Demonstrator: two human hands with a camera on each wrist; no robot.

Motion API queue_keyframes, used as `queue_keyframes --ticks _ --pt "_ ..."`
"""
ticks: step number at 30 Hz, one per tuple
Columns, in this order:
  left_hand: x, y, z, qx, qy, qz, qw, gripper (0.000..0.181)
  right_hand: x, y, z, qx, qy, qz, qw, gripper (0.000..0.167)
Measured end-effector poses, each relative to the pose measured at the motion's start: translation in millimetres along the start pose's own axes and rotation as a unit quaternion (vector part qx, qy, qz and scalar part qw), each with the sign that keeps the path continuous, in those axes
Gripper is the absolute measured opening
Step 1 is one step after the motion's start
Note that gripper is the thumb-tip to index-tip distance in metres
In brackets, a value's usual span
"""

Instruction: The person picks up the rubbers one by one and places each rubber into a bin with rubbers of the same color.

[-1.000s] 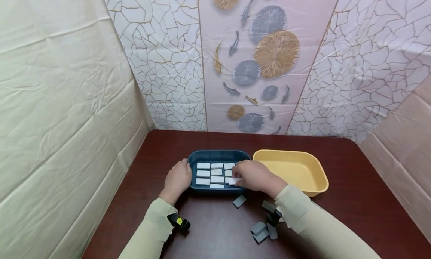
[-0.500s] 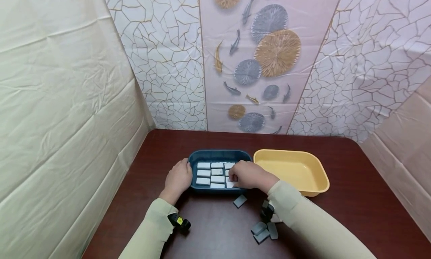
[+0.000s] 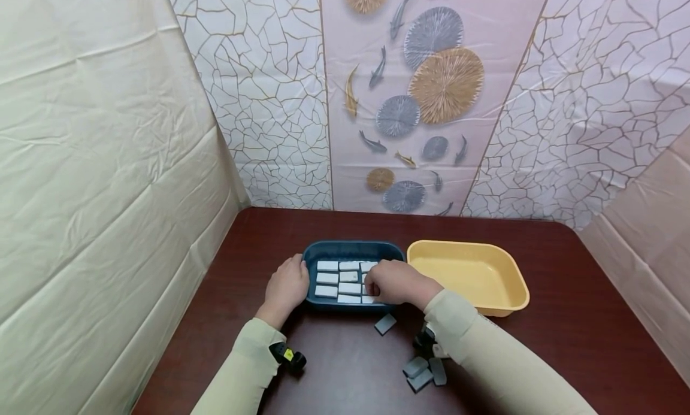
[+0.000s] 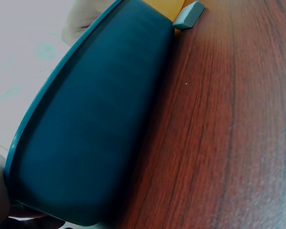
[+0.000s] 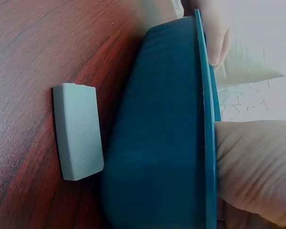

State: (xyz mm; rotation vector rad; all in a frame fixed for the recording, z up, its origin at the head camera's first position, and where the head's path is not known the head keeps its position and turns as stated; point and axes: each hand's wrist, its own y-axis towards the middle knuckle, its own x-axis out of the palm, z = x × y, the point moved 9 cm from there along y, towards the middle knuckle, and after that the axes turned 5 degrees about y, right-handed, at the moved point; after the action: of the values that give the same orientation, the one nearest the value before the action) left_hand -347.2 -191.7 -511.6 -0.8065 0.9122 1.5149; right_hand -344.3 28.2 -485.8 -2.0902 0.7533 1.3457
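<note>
Several white rectangular tiles [image 3: 326, 278] lie in rows inside a dark blue tub [image 3: 353, 245]. My left hand [image 3: 286, 286] grips the tub's left end, and its fingers hook over the rim in the right wrist view. My right hand [image 3: 400, 282] reaches into the right part of the tub with curled fingers. Its fingertips are at a white tile [image 3: 368, 299] in the nearest row; the hand partly covers that tile and the ones beside it. In the right wrist view, the tub wall [image 5: 159, 129] hides the fingertips.
A yellow tub [image 3: 468, 277] stands close against the blue tub's right side. One grey tile [image 3: 385, 324] lies just in front of the blue tub. More grey tiles [image 3: 420, 379] are bunched nearer me, beside the right sleeve. A fabric wall rises behind the table.
The white tile in my right hand has gone down into the nearest row, level with its neighbour. My right hand has shifted slightly left. The left hand has stayed on the tub's end.
</note>
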Motion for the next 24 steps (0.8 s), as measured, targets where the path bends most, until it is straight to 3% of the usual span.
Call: queue_keyframes --ticks 19,24 --pt "-0.6 -0.5 -0.3 -0.002 -0.002 0.0 1.0 0.041 2.8 -0.3 3.1 0.019 0.006 0.002 0.9998 0.015" --pt "0.3 -1.1 -1.2 -0.005 -0.004 -0.001 1.0 0.04 1.2 -2.8 3.5 0.014 -0.001 0.02 0.9997 0.012"
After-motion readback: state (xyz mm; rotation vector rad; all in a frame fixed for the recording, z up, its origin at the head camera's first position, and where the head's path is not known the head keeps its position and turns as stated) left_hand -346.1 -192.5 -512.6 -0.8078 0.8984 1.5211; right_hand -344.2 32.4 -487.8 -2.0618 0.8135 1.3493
